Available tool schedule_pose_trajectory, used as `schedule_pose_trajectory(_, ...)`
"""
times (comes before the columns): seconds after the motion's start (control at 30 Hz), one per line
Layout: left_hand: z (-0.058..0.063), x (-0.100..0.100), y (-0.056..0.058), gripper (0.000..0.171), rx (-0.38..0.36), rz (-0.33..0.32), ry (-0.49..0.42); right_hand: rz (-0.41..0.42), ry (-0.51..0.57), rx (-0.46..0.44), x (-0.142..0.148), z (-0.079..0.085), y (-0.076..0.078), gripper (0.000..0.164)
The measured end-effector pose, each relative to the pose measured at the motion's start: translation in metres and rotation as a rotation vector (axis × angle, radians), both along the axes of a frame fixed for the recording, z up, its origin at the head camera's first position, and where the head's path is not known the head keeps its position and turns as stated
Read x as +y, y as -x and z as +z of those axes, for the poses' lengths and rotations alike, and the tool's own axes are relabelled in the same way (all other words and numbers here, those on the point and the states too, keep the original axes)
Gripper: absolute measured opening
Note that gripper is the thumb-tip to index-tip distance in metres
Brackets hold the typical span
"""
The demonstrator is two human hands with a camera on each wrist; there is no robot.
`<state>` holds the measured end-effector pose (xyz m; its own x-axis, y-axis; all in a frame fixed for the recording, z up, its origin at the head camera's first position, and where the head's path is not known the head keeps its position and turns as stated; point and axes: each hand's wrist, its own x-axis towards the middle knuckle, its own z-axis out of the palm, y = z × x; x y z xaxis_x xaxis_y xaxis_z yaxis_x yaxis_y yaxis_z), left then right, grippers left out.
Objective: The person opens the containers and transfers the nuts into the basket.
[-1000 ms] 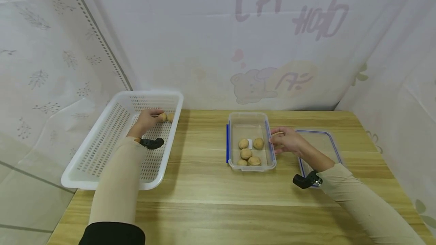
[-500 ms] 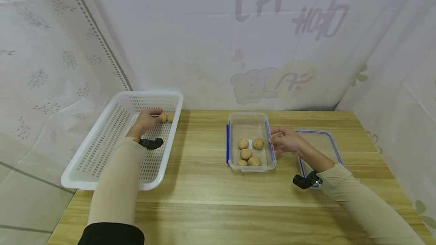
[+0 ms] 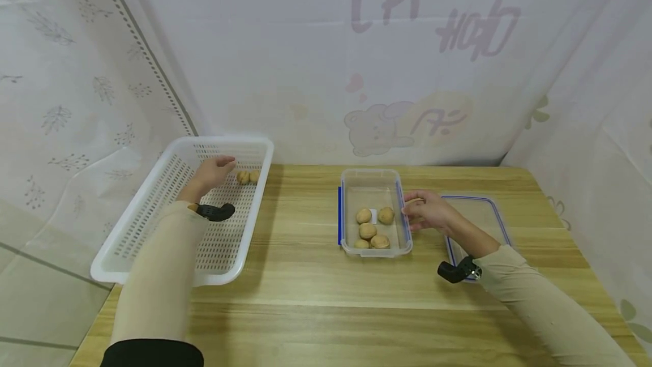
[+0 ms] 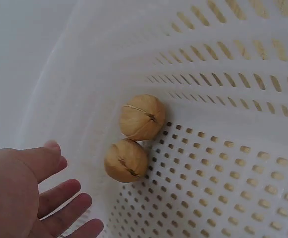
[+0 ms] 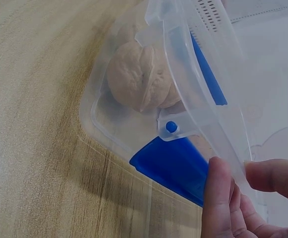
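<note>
Inside the white basket (image 3: 231, 269), my left hand (image 3: 210, 174) hovers with spread fingers and nothing in them. Two walnuts lie side by side against the basket's far right wall, the nearer walnut (image 4: 126, 161) touching the farther walnut (image 4: 142, 117); my fingertips are apart from both. My right hand (image 3: 430, 212) holds the right wall of a clear plastic food container (image 3: 374, 181), thumb at the rim and fingers outside by the blue clasp (image 5: 171, 166). Several walnuts (image 3: 368, 231) sit in the container's near half, beside a small white label (image 3: 374, 216).
The container's clear lid (image 3: 476, 214) with a blue seal lies on the wooden table (image 3: 305, 276) to the right, partly under my right wrist. A printed curtain (image 3: 305, 72) hangs behind the table and along both sides.
My left hand has drawn back leftward from the walnuts, its fingers now off them. Both walnuts stay in the basket. The right hand and container have not moved.
</note>
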<state>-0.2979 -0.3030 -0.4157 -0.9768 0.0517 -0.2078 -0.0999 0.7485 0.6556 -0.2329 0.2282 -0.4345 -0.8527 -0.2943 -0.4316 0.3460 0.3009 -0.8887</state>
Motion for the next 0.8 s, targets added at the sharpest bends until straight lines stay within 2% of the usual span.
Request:
schedule_pose_trajectory(0.5, 0.040, 0.006, -0.003, 0.066, 0.032, -0.139, 0.090, -0.019, 0.007, 0.007, 0.000, 0.001, 0.000, 0.046)
schedule_pose_trajectory(0.8, 0.056, 0.027, -0.012, 0.068, 0.069, -0.214, 0.077, -0.020, 0.005, 0.007, -0.001, 0.002, 0.000, 0.047)
